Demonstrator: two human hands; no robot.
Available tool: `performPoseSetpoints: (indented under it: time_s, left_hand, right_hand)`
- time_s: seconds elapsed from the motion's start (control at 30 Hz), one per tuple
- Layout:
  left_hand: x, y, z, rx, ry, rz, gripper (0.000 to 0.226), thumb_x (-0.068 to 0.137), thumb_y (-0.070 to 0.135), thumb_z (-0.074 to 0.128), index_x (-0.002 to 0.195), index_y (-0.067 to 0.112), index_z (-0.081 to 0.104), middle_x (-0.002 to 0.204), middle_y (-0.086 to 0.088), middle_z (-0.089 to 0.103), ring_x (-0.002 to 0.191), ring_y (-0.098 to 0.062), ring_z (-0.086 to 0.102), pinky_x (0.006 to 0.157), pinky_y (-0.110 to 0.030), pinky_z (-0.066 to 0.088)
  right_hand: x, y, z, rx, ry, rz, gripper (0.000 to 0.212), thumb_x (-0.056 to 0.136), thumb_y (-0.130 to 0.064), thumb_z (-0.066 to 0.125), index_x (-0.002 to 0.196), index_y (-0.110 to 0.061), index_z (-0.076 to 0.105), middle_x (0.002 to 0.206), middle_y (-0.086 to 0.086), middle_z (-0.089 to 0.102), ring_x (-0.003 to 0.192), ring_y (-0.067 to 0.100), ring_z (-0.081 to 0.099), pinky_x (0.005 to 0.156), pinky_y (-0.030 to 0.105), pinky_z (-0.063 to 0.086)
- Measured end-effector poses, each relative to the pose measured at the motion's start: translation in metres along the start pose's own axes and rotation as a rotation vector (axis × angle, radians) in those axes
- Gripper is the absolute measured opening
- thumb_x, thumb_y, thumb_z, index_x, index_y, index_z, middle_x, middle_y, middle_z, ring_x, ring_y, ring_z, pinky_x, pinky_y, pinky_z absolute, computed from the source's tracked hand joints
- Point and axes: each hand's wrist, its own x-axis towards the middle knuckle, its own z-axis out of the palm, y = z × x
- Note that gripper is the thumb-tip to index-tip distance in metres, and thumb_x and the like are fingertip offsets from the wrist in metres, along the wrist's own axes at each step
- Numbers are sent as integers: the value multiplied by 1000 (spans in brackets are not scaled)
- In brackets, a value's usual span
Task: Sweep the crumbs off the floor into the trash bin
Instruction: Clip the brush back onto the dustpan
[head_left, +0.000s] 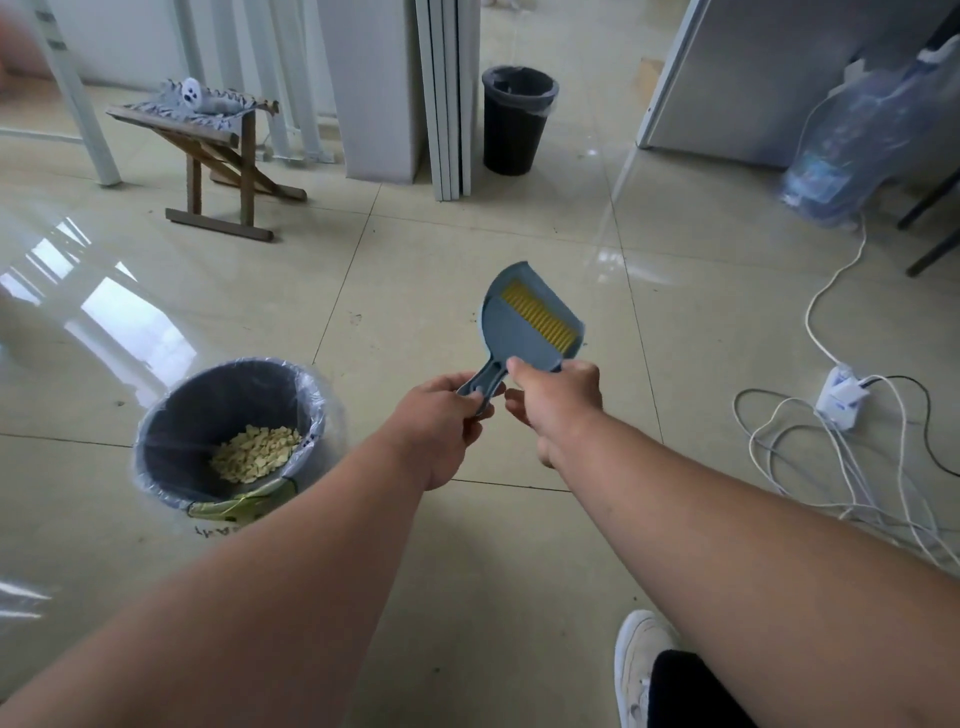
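Note:
A small blue-grey dustpan (524, 322) with a yellow comb strip is held up in front of me, above the tiled floor. My left hand (441, 421) grips the end of its handle. My right hand (558, 400) pinches the handle where it meets the pan, thumb on top. To the lower left stands a grey trash bin (171, 415) lined with a clear bag. A pile of pale yellow crumbs (254, 452) lies at its bottom. The dustpan looks empty. No brush shows clearly.
A black bin (511, 122) stands at the back by white panels (447, 98). A wooden folding stool (208, 145) is at the back left. White cables and a power strip (841, 402) lie on the right. My white shoe (636, 660) is at the bottom.

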Motion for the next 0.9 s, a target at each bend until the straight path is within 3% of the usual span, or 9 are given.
performPoseSetpoints:
  time_s: [0.07, 0.13, 0.27, 0.37, 0.47, 0.57, 0.73, 0.9]
  left_hand:
    - [5, -7, 2, -79, -6, -17, 25, 105, -3, 53, 124, 6, 67, 95, -4, 79, 83, -16, 64, 69, -26, 50]
    - [10, -15, 2, -127, -38, -53, 25, 105, -5, 51, 125, 1, 65, 97, -9, 78, 81, -18, 66, 71, -26, 55]
    - [20, -44, -4, -139, -41, -168, 24, 107, -1, 50, 128, -7, 61, 111, -23, 71, 84, -25, 70, 71, -28, 62]
    - [30, -75, -15, 92, 23, -192, 15, 104, 7, 59, 110, -2, 69, 100, -21, 74, 84, -27, 71, 78, -36, 65]
    - [41, -109, -35, 501, 102, -169, 8, 90, 21, 78, 90, 13, 79, 91, -21, 78, 74, -23, 69, 85, -47, 65]
    - [51, -133, -50, 635, 119, -213, 10, 83, 25, 85, 81, 16, 81, 77, -11, 77, 67, -20, 64, 78, -44, 64]
    - [74, -167, -73, 812, 149, -254, 7, 84, 21, 84, 84, 15, 81, 75, -9, 75, 64, -19, 64, 68, -34, 61]
    - [95, -188, -101, 861, 33, -345, 24, 87, 19, 83, 109, 13, 74, 85, -8, 76, 67, -15, 67, 69, -30, 60]
  right_hand:
    - [6, 3, 5, -24, 35, -45, 57, 84, -30, 83, 124, -31, 42, 102, 2, 70, 83, 21, 76, 80, 44, 65]
    - [17, 13, 7, -6, 66, -23, 59, 84, -28, 83, 120, -36, 37, 105, 3, 70, 86, 22, 75, 83, 45, 64]
    - [45, 48, 5, 135, 26, 125, 53, 83, -21, 85, 119, -20, 46, 94, 5, 76, 82, 22, 79, 85, 44, 62]
    - [66, 81, 0, 177, -106, 174, 34, 87, -10, 82, 116, -11, 66, 92, 10, 81, 80, 23, 80, 85, 42, 65]
    - [84, 115, -1, 112, -171, 225, 25, 88, -2, 79, 110, -11, 70, 98, 12, 80, 81, 23, 80, 79, 34, 64]
    - [98, 150, 2, 106, -192, 315, 19, 91, 2, 74, 105, -8, 69, 97, 13, 79, 74, 20, 79, 71, 30, 63]
    - [121, 215, 11, 78, -166, 421, 11, 96, 0, 69, 106, -4, 66, 86, 14, 78, 63, 18, 76, 65, 31, 62]
    - [146, 253, 14, -95, -196, 440, 10, 99, -4, 66, 107, 3, 65, 80, 14, 77, 60, 20, 72, 79, 38, 62]
